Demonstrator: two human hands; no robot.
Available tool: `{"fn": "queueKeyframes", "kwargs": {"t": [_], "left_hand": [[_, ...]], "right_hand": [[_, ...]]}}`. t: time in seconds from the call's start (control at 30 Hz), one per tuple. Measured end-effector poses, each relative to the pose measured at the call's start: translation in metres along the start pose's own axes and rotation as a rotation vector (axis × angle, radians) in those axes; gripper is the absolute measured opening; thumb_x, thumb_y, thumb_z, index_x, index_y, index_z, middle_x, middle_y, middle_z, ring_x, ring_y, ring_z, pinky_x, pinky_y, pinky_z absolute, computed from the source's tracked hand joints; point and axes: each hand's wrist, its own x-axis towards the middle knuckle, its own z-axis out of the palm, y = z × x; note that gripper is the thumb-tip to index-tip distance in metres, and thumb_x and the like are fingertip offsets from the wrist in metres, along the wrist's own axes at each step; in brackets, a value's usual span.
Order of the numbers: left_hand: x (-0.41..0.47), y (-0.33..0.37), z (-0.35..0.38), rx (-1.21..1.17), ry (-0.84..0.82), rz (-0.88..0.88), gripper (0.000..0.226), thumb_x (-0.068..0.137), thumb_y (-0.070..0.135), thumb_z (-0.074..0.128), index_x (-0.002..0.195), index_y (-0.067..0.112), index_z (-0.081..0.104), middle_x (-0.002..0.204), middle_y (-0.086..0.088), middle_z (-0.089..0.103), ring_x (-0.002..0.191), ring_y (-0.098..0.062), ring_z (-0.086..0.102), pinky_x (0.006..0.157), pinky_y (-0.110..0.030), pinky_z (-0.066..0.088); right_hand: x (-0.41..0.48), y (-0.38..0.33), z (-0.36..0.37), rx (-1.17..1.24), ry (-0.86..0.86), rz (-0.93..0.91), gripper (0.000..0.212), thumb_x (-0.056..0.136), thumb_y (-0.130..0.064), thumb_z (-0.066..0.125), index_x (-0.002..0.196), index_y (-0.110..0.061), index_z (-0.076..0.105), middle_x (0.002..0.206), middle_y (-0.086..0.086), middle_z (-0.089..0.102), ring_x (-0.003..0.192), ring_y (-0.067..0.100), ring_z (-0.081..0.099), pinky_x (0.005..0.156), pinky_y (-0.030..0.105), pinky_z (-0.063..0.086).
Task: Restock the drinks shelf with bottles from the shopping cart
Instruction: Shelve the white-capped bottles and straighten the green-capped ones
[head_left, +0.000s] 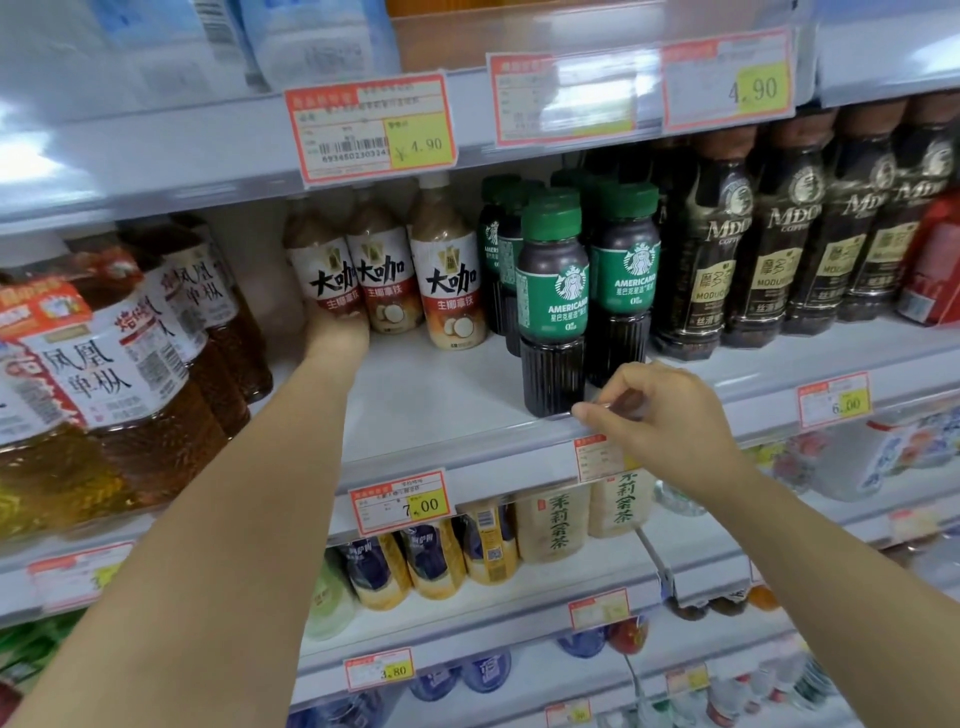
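My left hand (336, 332) reaches deep onto the middle shelf (441, 395) and grips the base of the leftmost coconut latte bottle (321, 260), which stands beside two more latte bottles (452, 270). My right hand (660, 415) hovers at the shelf's front rail, fingers loosely curled and holding nothing, just in front of a green-capped Americano bottle (553, 306). More Americano bottles (623, 270) stand behind and to the right of it. The shopping cart is out of view.
Big amber tea bottles (119, 374) crowd the shelf's left end. Dark coffee bottles (737, 249) fill the right. Price tags (400, 501) hang on the rails. Lower shelves hold jasmine tea bottles (553, 519) and other drinks. White shelf floor shows between lattes and front rail.
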Motion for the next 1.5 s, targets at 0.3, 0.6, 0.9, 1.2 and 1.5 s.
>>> {"fn": "queueKeyframes", "kwargs": {"t": [0.3, 0.6, 0.9, 1.2, 1.5], "left_hand": [[0.004, 0.002, -0.010, -0.002, -0.147, 0.038, 0.050, 0.090, 0.017, 0.056, 0.136, 0.014, 0.036, 0.132, -0.020, 0.049, 0.115, -0.030, 0.051, 0.099, -0.039, 0.043], [-0.083, 0.019, -0.055, 0.128, -0.231, 0.334, 0.044, 0.094, 0.010, 0.048, 0.137, 0.008, 0.041, 0.118, -0.014, 0.057, 0.114, -0.029, 0.053, 0.095, -0.030, 0.039], [-0.249, -0.146, -0.176, 0.177, -0.122, 0.630, 0.024, 0.091, 0.008, 0.049, 0.106, 0.012, 0.066, 0.097, 0.006, 0.064, 0.087, -0.006, 0.059, 0.079, -0.021, 0.047], [-0.388, -0.423, -0.281, 0.399, -0.075, -0.335, 0.027, 0.088, 0.005, 0.052, 0.110, 0.013, 0.065, 0.105, -0.007, 0.068, 0.090, -0.027, 0.064, 0.079, -0.034, 0.050], [-0.485, -0.584, -0.264, 0.464, -0.044, -0.626, 0.034, 0.091, 0.006, 0.050, 0.121, 0.018, 0.058, 0.125, 0.001, 0.053, 0.114, -0.020, 0.049, 0.091, -0.033, 0.045]], "right_hand": [[-0.001, -0.001, 0.001, 0.006, -0.002, -0.016, 0.022, 0.073, -0.039, 0.074, 0.061, -0.025, 0.060, 0.064, -0.012, 0.062, 0.065, 0.000, 0.058, 0.059, 0.020, 0.043], [-0.022, -0.019, 0.009, -0.172, 0.226, -0.235, 0.018, 0.081, -0.034, 0.060, 0.077, -0.017, 0.067, 0.082, -0.005, 0.064, 0.082, 0.017, 0.055, 0.080, 0.026, 0.037], [-0.142, -0.108, 0.127, 0.094, -0.173, -0.464, 0.008, 0.080, -0.018, 0.062, 0.075, -0.012, 0.064, 0.073, 0.001, 0.063, 0.075, 0.017, 0.051, 0.071, 0.022, 0.035], [-0.332, -0.086, 0.291, 0.001, -1.060, -0.261, 0.017, 0.083, -0.024, 0.063, 0.094, -0.012, 0.066, 0.094, 0.007, 0.063, 0.093, 0.026, 0.057, 0.078, 0.033, 0.044], [-0.451, -0.023, 0.434, -0.229, -1.473, -0.197, 0.065, 0.083, -0.016, 0.061, 0.142, -0.019, 0.033, 0.144, 0.011, 0.032, 0.122, 0.031, 0.046, 0.095, 0.041, 0.045]]}}
